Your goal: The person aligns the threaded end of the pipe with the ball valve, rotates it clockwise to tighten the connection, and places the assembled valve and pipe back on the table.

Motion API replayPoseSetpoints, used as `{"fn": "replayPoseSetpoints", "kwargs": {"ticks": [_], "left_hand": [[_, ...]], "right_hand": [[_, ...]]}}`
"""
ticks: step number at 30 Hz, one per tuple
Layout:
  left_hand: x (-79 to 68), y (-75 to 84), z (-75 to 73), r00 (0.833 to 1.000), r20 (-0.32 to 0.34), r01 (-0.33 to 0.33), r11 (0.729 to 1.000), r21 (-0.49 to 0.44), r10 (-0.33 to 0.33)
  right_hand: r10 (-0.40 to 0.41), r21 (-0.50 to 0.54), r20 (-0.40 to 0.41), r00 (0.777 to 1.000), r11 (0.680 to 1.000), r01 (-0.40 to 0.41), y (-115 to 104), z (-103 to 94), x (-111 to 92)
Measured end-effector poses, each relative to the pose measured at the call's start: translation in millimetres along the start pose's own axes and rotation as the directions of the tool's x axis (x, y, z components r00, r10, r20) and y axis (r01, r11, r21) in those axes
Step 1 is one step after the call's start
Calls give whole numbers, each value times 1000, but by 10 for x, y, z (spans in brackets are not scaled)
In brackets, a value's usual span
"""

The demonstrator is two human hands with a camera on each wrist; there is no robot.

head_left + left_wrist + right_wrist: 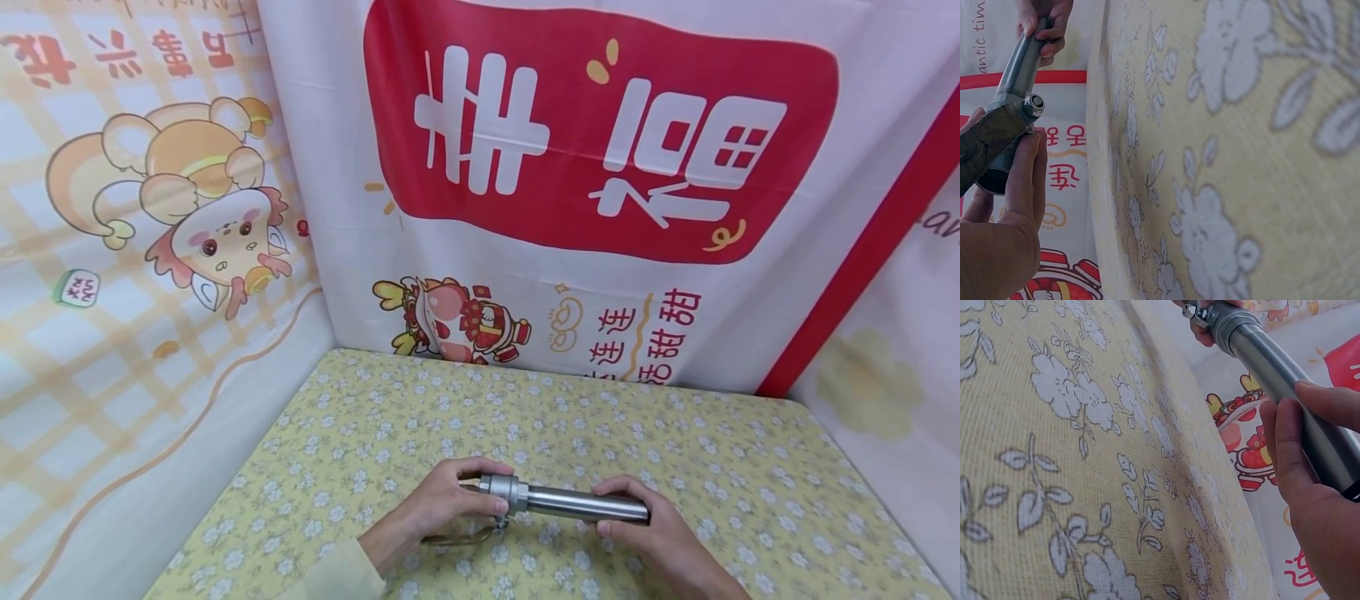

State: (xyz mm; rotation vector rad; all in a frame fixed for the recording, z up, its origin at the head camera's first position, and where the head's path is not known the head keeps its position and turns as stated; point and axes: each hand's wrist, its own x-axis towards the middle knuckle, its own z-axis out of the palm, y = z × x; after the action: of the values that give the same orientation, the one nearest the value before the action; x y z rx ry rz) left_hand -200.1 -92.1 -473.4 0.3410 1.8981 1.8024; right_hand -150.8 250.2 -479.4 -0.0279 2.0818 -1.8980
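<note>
Above the table, my left hand (442, 500) holds a metal ball valve (506, 490) between thumb and fingers. A smooth steel pipe (562, 502) extends from the valve's right end, and my right hand (647, 521) grips its far part with the thumb on one side and fingers on the other. Threads (1250, 331) show where the pipe meets the valve in the right wrist view. The valve's lever handle (988, 144), dark and wrapped-looking, crosses in front of my left fingers in the left wrist view. A nut (1035, 105) sits at the lever's pivot. My left fingers partly hide the valve body.
A yellow cloth with white flowers covers the table (450, 408). Printed fabric hangings stand behind it and on both sides: a back one with a red panel (570, 208), a checked left one (112, 350) and a pale right one (885, 467).
</note>
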Motion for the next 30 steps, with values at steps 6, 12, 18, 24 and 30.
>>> {"fn": "replayPoseSetpoints", "kwargs": {"ticks": [6, 12, 18, 24, 30], "left_hand": [[-8, 1, 4, 1000, -5, -7, 1000, 3, 7], [-12, 9, 3, 1000, 2, -14, 1000, -1, 14], [-16, 14, 11, 1000, -8, -12, 1000, -2, 12], [-20, 14, 14, 1000, -7, -15, 1000, 2, 15], [-22, 19, 10, 1000, -9, -14, 1000, 1, 14]], "right_hand": [[27, -5, -23, 999, 1000, -28, -8, 0, 5], [47, -37, -53, 998, 998, -49, -6, 2, 4], [57, -44, -83, 995, 997, -60, 4, 15, 1], [44, -29, -102, 994, 998, -47, 11, 27, 1], [58, 23, -67, 996, 998, -56, -7, 53, 2]]}}
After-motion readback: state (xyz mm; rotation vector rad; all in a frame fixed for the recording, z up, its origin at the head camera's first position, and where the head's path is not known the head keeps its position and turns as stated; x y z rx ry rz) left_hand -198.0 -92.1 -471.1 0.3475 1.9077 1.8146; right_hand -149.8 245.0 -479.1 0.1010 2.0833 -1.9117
